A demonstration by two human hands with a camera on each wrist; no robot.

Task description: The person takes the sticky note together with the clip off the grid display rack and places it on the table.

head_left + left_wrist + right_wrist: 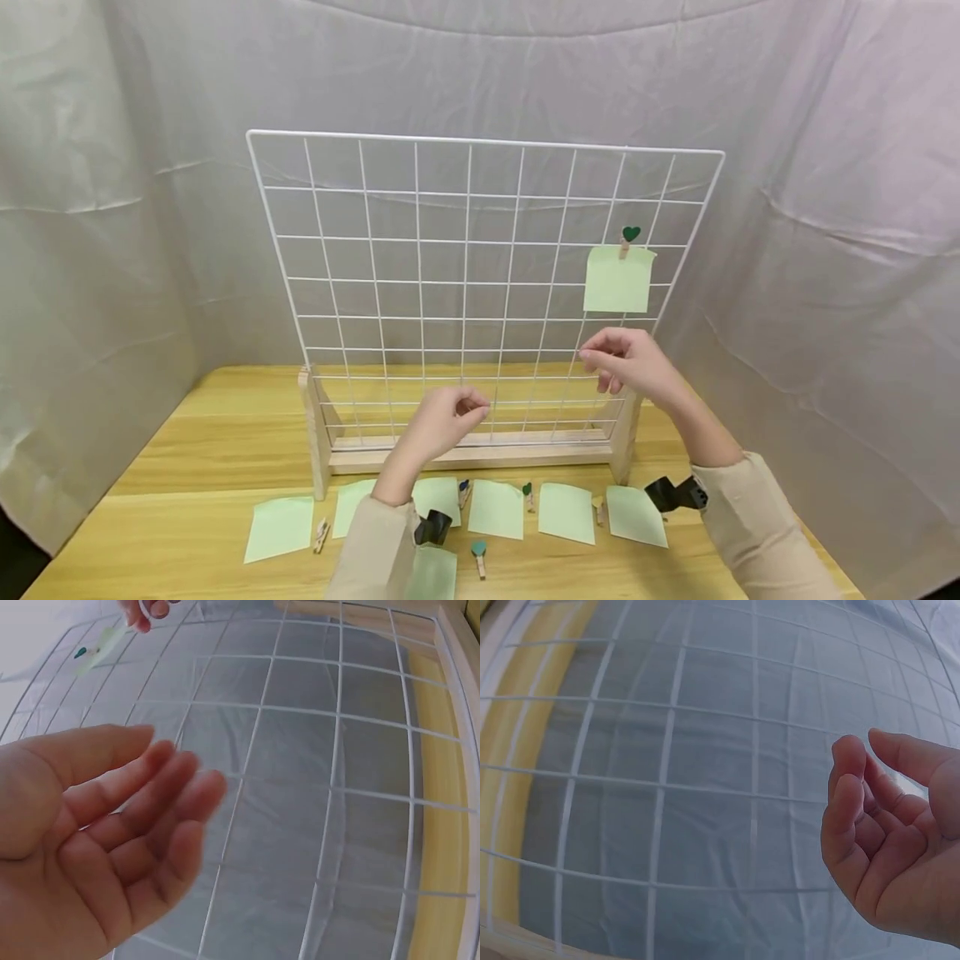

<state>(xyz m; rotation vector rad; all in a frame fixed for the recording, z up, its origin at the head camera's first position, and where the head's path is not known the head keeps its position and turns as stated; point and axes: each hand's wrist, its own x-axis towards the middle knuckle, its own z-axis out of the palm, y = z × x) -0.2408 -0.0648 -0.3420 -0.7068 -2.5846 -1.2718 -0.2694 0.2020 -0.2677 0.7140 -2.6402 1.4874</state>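
A white wire grid (465, 242) stands upright in a wooden base (480, 457). One pale green paper note (617, 287) hangs at its upper right, held by a small wooden clothespin (624, 249) with a dark green heart. My left hand (447, 421) hovers before the lower middle of the grid, fingers loosely bent and nothing between them. Just below the hanging note is my right hand (628, 365), its thumb and forefinger near each other but holding nothing. Both wrist views show bare palms, the left hand (112, 832) and the right hand (892, 832), with the grid behind.
Several green notes (497, 510) lie in a row along the table (187, 517) in front of the base. Between them lie clothespins, one with a teal heart (479, 560) nearer me and a plain-looking one (321, 535) at left. Grey cloth (450, 75) surrounds the table.
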